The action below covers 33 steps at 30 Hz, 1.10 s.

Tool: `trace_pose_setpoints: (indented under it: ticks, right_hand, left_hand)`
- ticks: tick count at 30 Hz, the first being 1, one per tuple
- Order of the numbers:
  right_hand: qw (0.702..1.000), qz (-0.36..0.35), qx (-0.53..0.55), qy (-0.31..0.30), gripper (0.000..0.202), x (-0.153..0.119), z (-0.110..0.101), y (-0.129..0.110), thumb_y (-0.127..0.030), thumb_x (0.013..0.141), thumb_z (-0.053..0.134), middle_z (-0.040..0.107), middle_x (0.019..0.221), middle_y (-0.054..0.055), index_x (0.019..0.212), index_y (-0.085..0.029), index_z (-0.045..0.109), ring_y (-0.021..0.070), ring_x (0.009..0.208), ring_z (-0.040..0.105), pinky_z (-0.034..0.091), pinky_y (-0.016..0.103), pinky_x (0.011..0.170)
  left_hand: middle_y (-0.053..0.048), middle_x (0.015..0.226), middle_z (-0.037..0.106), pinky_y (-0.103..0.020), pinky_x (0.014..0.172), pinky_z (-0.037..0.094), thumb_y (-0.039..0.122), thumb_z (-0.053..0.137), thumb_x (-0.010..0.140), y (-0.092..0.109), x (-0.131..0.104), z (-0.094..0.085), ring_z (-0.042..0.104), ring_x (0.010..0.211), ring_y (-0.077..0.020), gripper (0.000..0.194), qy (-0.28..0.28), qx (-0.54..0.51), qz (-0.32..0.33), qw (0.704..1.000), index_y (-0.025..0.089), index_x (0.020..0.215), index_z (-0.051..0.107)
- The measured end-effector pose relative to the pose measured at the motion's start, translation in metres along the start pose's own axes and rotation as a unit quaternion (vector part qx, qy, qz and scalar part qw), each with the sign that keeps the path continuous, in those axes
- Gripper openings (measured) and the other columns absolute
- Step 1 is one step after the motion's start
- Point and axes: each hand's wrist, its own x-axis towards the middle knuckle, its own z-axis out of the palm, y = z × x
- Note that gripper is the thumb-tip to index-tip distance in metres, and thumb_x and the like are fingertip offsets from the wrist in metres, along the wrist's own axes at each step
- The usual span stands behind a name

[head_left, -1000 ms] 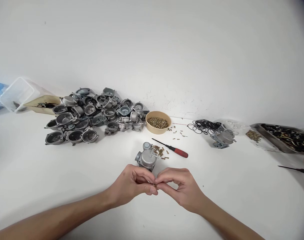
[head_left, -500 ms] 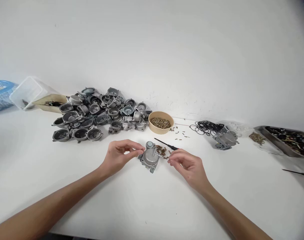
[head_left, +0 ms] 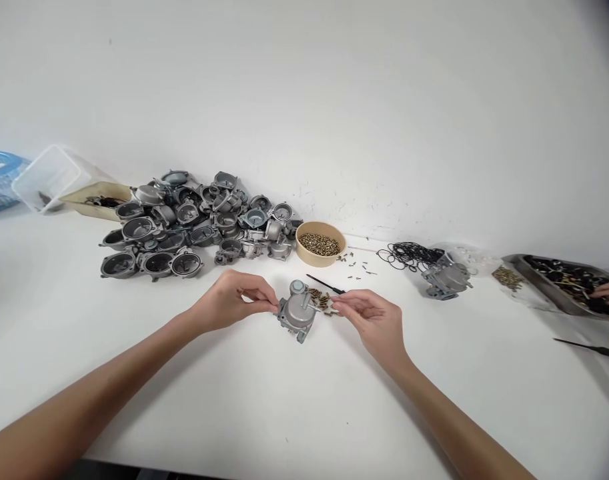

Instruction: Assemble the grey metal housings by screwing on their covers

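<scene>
**Hands at the cast carburetor body**

We see the grey cast-metal carburetor body on the smooth white tabletop. Our left hand pinches its left edge. Our right hand, fingers curled and pinched, touches small brass screws beside a thin black screwdriver shaft.

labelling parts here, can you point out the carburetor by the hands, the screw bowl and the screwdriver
carburetor [head_left: 298,313]: head view, on its grey round body
screw bowl [head_left: 320,259]: head view, on its tan front wall
screwdriver [head_left: 323,285]: head view, on the dark shaft
</scene>
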Motion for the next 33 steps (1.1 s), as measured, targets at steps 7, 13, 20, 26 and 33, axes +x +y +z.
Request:
trace_pose_setpoints:
  ticks: [7, 13, 20, 26, 33]
  right_hand:
    - [1.000, -0.004, -0.004, -0.025, 0.017, 0.005, 0.016, -0.003, -0.035, 0.084, 0.079, 0.079, 0.093, 0.007, 0.093, -0.020, 0.080, 0.0221, 0.083, 0.076, 0.065, 0.036, 0.082]
    - [0.998, 0.005, -0.009, -0.057, 0.018, 0.007, 0.028, -0.005, -0.032, 0.084, 0.077, 0.078, 0.099, 0.008, 0.095, -0.018, 0.079, 0.0244, 0.093, 0.076, 0.063, 0.037, 0.087]
    - [0.998, -0.007, 0.025, -0.052, 0.018, 0.009, 0.031, -0.001, -0.029, 0.081, 0.079, 0.078, 0.096, 0.008, 0.095, -0.019, 0.074, 0.0218, 0.087, 0.076, 0.062, 0.032, 0.080]
    - [0.998, -0.016, 0.025, -0.060, 0.009, 0.009, 0.028, 0.003, -0.028, 0.082, 0.078, 0.078, 0.093, 0.008, 0.084, -0.019, 0.075, 0.0226, 0.089, 0.076, 0.062, 0.033, 0.082]
    - [0.995, -0.056, -0.022, -0.077, 0.006, 0.005, 0.020, 0.003, -0.021, 0.086, 0.073, 0.078, 0.091, 0.006, 0.081, -0.021, 0.076, 0.0223, 0.091, 0.076, 0.063, 0.030, 0.078]
  left_hand:
    - [-0.008, 0.089, 0.079, -0.026, 0.071, 0.061, 0.029, 0.068, 0.095, -0.003, -0.002, 0.008, 0.074, 0.076, -0.0179, 0.015, -0.027, 0.068, 0.111, 0.991, 0.019, 0.093, 0.080]
    - [-0.009, 0.092, 0.078, -0.024, 0.066, 0.056, 0.024, 0.064, 0.098, -0.002, -0.004, 0.012, 0.072, 0.074, -0.0164, 0.017, -0.030, 0.100, 0.158, 0.982, 0.018, 0.095, 0.079]
    - [-0.002, 0.081, 0.076, -0.019, 0.065, 0.055, 0.023, 0.071, 0.094, -0.001, -0.004, 0.018, 0.069, 0.068, -0.0114, 0.007, -0.004, 0.084, 0.148, 0.985, 0.017, 0.096, 0.073]
    - [-0.002, 0.082, 0.077, -0.020, 0.064, 0.053, 0.023, 0.073, 0.092, 0.000, -0.005, 0.021, 0.070, 0.070, -0.0129, 0.006, -0.004, 0.072, 0.134, 0.988, 0.018, 0.089, 0.074]
    - [-0.004, 0.083, 0.076, -0.021, 0.063, 0.053, 0.021, 0.071, 0.093, 0.001, -0.005, 0.024, 0.070, 0.070, -0.0132, 0.008, 0.017, 0.067, 0.136, 0.988, 0.017, 0.087, 0.074]
